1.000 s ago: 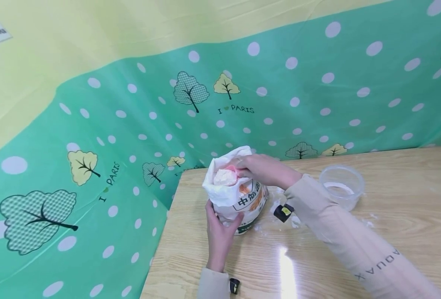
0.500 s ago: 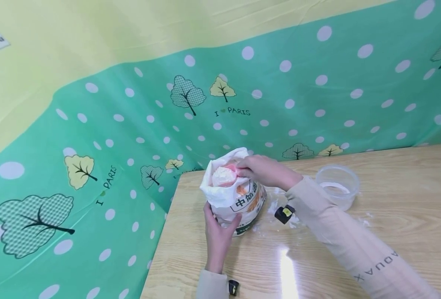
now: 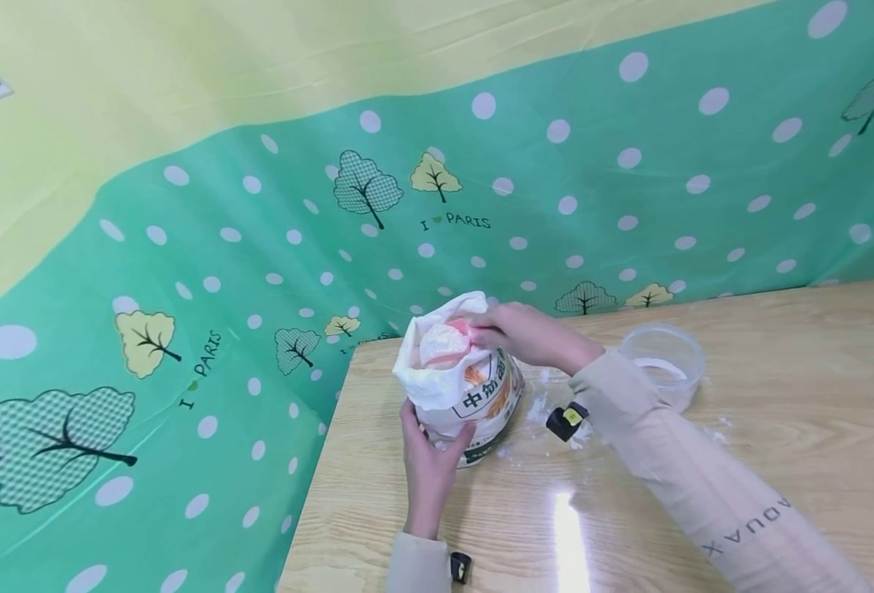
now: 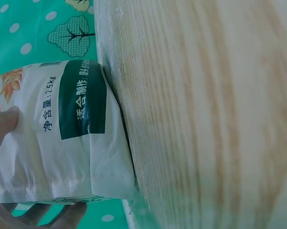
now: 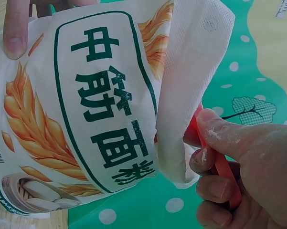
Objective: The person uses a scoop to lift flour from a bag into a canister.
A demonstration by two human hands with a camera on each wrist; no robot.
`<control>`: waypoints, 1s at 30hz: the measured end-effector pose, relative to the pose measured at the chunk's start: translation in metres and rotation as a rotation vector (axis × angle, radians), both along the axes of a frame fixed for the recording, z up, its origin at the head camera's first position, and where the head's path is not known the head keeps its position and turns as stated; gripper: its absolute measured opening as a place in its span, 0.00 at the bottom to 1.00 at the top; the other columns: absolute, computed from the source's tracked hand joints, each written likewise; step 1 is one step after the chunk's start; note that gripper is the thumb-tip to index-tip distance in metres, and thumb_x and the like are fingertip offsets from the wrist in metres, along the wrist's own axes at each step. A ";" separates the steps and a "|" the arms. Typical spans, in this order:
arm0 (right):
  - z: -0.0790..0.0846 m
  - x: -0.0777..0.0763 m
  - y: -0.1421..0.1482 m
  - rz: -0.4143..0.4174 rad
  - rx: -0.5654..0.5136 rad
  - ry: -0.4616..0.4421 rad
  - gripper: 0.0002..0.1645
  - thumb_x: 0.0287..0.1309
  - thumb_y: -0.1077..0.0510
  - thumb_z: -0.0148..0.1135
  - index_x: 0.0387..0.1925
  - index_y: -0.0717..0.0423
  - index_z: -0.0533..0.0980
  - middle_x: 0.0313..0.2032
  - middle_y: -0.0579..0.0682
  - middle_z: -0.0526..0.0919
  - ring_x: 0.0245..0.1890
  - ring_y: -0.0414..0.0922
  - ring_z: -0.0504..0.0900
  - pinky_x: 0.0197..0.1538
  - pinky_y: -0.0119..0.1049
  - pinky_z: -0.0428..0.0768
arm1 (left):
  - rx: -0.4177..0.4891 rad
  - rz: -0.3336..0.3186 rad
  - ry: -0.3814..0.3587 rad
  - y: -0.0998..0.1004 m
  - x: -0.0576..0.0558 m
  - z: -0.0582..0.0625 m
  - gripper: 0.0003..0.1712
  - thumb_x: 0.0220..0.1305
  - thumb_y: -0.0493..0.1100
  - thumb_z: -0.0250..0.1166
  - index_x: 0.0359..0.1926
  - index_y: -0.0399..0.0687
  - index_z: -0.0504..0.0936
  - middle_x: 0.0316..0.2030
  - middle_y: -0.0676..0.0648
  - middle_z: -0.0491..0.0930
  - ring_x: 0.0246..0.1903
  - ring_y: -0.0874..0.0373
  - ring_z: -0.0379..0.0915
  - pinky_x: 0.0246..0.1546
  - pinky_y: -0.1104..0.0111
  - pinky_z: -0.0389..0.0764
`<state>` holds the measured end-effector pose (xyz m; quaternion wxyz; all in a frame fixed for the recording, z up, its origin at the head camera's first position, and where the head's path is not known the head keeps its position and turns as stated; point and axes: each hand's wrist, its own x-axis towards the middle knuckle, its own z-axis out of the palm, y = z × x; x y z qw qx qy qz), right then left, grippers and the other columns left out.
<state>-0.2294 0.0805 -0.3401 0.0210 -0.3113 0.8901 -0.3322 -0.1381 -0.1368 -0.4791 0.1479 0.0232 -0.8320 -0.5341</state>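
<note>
A white flour bag with its top folded down stands on the wooden table, leaning slightly. My left hand grips its lower side, thumb on the printed front and fingers round the other side. In the left wrist view, the bag's lower end shows a green label. My right hand holds a pink scoop by its handle, fingers curled round it and dusted white. Heaped with white flour, the scoop sits in the bag's mouth. The bag's rim hides part of it.
To the right of the bag stands a clear round plastic tub, partly behind the right sleeve. Spilled flour marks the wooden table. A green and yellow patterned cloth hangs behind and to the left.
More of the scoop's pink front edge shows beneath the flour than one second ago. The left hand keeps its place on the bag. The head view has shifted slightly.
</note>
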 end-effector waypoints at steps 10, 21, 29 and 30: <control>0.001 0.001 -0.001 -0.016 -0.023 -0.017 0.23 0.71 0.54 0.56 0.63 0.57 0.74 0.56 0.59 0.81 0.57 0.56 0.78 0.65 0.53 0.76 | 0.016 -0.002 -0.008 -0.001 -0.001 -0.001 0.54 0.47 0.53 0.80 0.71 0.58 0.57 0.65 0.51 0.67 0.66 0.51 0.64 0.70 0.49 0.67; 0.004 0.008 0.000 -0.038 -0.040 -0.012 0.23 0.72 0.55 0.54 0.63 0.60 0.74 0.64 0.59 0.75 0.70 0.62 0.64 0.74 0.57 0.62 | 0.017 -0.006 -0.008 -0.002 -0.002 -0.001 0.54 0.47 0.52 0.80 0.70 0.57 0.57 0.65 0.51 0.68 0.66 0.51 0.64 0.70 0.50 0.67; 0.009 0.011 0.001 -0.020 -0.060 0.012 0.20 0.72 0.55 0.53 0.59 0.60 0.77 0.58 0.58 0.81 0.64 0.59 0.74 0.71 0.55 0.69 | 0.016 -0.009 -0.013 -0.005 -0.001 -0.001 0.54 0.47 0.52 0.80 0.70 0.58 0.57 0.66 0.51 0.67 0.67 0.51 0.64 0.71 0.50 0.66; 0.010 0.011 0.001 -0.020 -0.065 0.014 0.20 0.72 0.55 0.53 0.58 0.59 0.78 0.57 0.58 0.81 0.63 0.58 0.75 0.70 0.55 0.69 | 0.016 -0.010 -0.012 -0.005 -0.001 -0.001 0.54 0.47 0.52 0.80 0.70 0.59 0.57 0.66 0.51 0.67 0.67 0.51 0.64 0.71 0.50 0.66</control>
